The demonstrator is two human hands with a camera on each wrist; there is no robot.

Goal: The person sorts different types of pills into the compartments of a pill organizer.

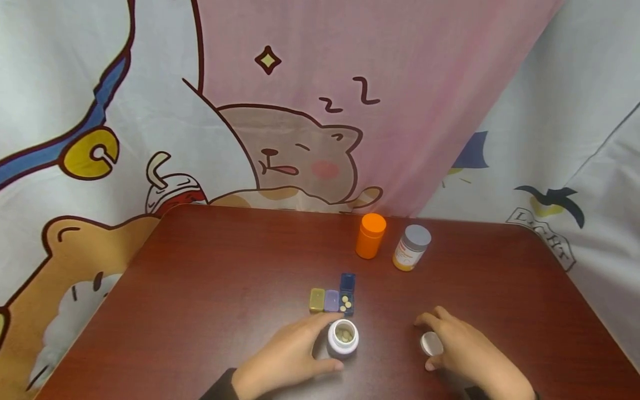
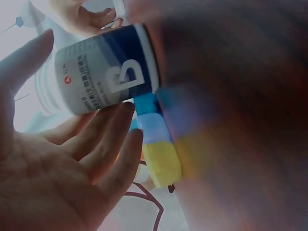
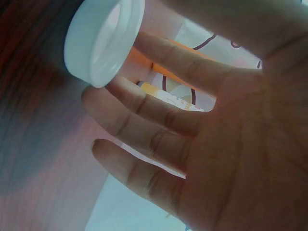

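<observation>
My left hand [image 1: 287,353] curves loosely round a white pill bottle [image 1: 343,345] with a dark blue label band [image 2: 127,67]. A gap shows between the thumb and the bottle; the fingers lie close beside it. The bottle stands uncapped, pale tablets inside. Just beyond it lies a small pill organizer [image 1: 331,300] with yellow, purple and blue compartments. Its blue lid [image 1: 347,282] is raised, and three tablets lie in that compartment. To the right, my right hand [image 1: 467,347] spreads around a white bottle cap [image 1: 431,344] on the table, hollow side up, without pinching it.
An orange bottle [image 1: 369,244] and a grey-lidded jar [image 1: 409,254] with a white label stand farther back on the dark red-brown table [image 1: 215,266]. A cartoon-printed curtain [image 1: 425,83] hangs along the table's far edge and sides.
</observation>
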